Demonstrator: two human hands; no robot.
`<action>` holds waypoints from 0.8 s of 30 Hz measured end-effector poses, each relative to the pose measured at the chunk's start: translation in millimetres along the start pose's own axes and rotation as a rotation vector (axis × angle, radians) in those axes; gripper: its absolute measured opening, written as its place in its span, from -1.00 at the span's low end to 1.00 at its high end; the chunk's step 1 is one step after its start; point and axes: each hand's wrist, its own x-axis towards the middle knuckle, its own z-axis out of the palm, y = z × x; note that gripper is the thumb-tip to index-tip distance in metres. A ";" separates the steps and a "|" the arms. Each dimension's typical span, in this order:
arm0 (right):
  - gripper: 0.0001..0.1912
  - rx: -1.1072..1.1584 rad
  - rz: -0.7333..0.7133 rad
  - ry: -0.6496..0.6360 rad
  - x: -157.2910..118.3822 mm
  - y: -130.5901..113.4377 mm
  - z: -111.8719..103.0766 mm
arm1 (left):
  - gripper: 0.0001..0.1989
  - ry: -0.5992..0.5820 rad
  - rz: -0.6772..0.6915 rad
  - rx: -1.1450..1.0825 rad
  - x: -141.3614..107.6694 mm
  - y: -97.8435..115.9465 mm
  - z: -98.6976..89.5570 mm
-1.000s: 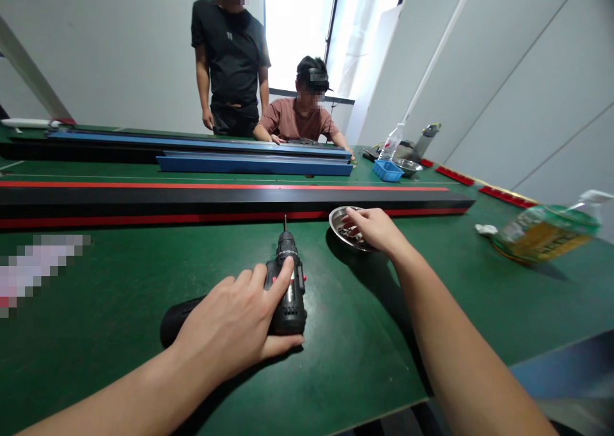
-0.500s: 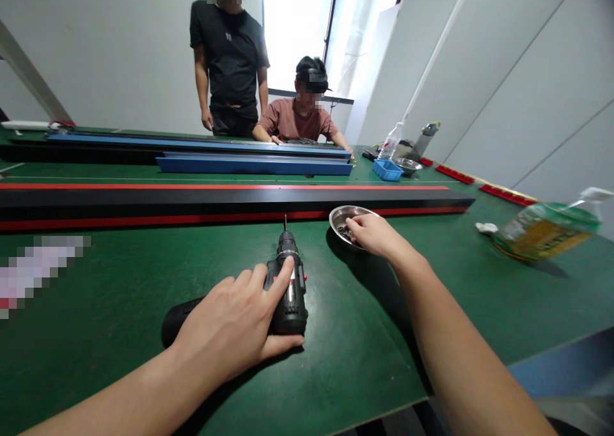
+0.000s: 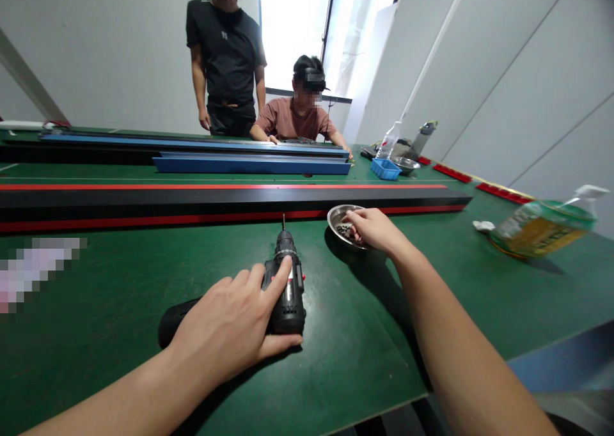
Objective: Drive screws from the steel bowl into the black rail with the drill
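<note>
A black power drill (image 3: 290, 302) lies on its side on the green table (image 3: 345, 372), its bit pointing away from me. My left hand (image 3: 230, 314) is wrapped over the drill, index finger along the body and thumb behind it. To the right, my right hand (image 3: 369, 227) reaches into a round metal bowl (image 3: 332, 217) that holds small dark screws. Its fingers are bent together among the screws; whether they pinch one is hidden. Just beyond both hands runs a long black bar with red edges (image 3: 230, 199).
Blue profiles (image 3: 249, 165) lie across the table farther back. A blue basket (image 3: 385, 169) and a clear bottle (image 3: 389, 140) stand back right. At right lies a large yellow-labelled bottle (image 3: 542, 228). One person (image 3: 225, 59) stands opposite; another person (image 3: 300, 116) sits.
The fingers of my right hand have shifted slightly within the bowl, and more of the screws show. My left hand stays on the drill. The whole view has moved a little.
</note>
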 end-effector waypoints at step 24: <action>-0.55 0.337 -0.057 0.016 -6.8 -3.1 -3.5 | -0.05 -0.005 0.003 0.001 1.8 0.8 -1.3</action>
